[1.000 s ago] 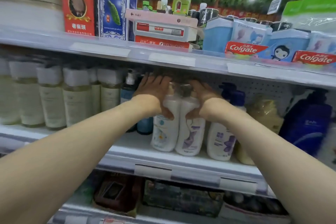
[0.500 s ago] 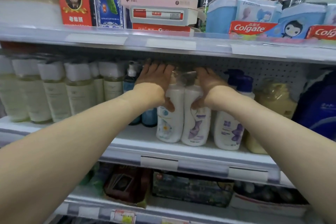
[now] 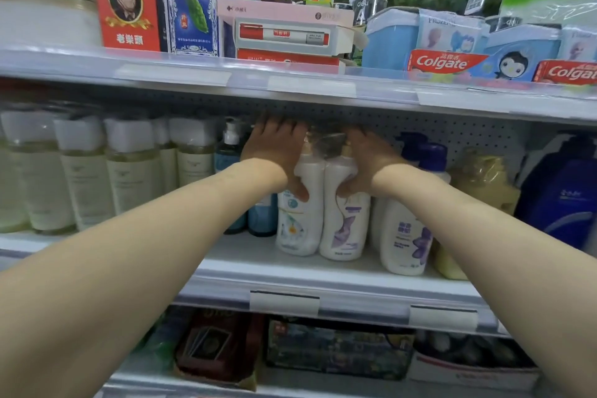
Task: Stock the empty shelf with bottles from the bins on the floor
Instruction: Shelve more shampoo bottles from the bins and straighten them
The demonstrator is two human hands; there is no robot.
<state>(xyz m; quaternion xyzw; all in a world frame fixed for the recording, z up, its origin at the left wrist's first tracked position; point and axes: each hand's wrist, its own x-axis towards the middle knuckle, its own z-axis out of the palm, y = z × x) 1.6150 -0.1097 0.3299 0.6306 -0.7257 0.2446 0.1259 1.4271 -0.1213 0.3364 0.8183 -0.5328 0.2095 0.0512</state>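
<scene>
Head camera view. Shows the white bottle pair (image 3: 323, 223) standing upright on the middle shelf (image 3: 290, 271), between the blue bottles (image 3: 262, 216) on the left and a third white bottle (image 3: 403, 236) just beside it on the right. Clasps the pair from both sides: left hand (image 3: 274, 155) on the left bottle, right hand (image 3: 368, 161) on the right bottle, fingers laid straight toward the far wall past the pump heads, thumbs hooked across the near faces. Reads as the seating step, release not yet made. Judged largely stocked: pale bottle row (image 3: 87, 178) at left, yellow pack (image 3: 481, 184) and dark blue bottle (image 3: 562, 197) at right. Leaves bare shelf along the near edge. Cannot tell how many bottles remain; bins out of view.
</scene>
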